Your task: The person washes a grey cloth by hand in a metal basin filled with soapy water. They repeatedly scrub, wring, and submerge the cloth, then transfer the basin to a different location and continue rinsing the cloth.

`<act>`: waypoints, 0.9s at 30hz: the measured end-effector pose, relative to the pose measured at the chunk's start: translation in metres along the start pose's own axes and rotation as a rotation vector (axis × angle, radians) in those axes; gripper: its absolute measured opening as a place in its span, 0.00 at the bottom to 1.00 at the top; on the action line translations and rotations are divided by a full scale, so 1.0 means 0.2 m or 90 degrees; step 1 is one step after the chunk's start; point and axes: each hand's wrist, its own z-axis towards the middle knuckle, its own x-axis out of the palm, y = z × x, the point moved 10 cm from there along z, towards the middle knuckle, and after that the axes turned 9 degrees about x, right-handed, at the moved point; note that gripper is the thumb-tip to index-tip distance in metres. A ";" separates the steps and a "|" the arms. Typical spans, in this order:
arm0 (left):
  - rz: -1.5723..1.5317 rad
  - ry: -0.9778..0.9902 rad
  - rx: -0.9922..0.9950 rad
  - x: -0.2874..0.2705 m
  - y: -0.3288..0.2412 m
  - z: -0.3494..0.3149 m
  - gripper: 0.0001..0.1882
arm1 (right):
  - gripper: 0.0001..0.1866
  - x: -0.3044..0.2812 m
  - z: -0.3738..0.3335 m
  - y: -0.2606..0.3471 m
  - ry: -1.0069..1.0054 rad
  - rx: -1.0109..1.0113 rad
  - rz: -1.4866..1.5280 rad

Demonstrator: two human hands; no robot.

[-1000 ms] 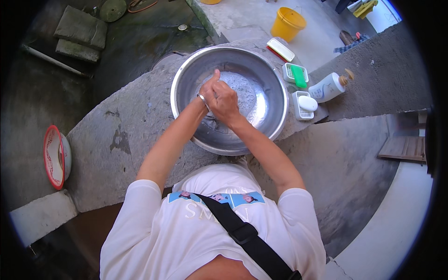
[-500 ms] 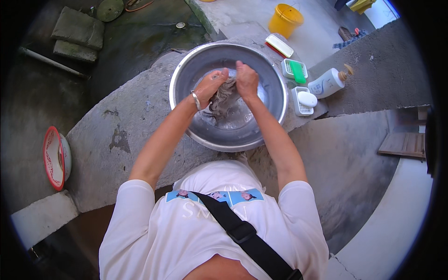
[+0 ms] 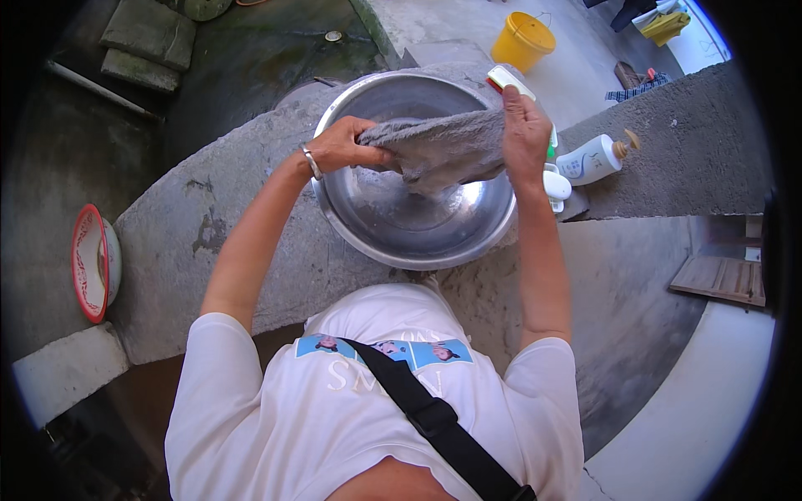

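Well apart, left hand (image 3: 341, 146) and right hand (image 3: 526, 138) grip a grey cloth (image 3: 443, 150) over a metal basin (image 3: 376, 221).

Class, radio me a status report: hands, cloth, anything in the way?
Left hand and right hand gripping opposite ends of grey cloth. Cloth spread above metal basin. View blocked: right hand partly hides white soap dishes.

Dark floor (image 3: 251, 92) upper left (damp sheen); pale floor (image 3: 451, 21) top; grey wall (image 3: 693, 150) right.
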 end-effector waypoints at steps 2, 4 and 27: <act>-0.141 -0.003 -0.070 0.02 0.01 -0.05 0.21 | 0.23 -0.06 0.01 0.07 -0.015 0.012 0.000; -0.167 -0.057 -0.013 -0.01 -0.08 -0.06 0.20 | 0.22 -0.13 0.01 0.13 -0.026 0.002 0.012; 0.398 0.023 -0.419 0.07 0.69 0.02 0.32 | 0.18 0.53 -0.09 -0.98 0.280 0.276 -0.389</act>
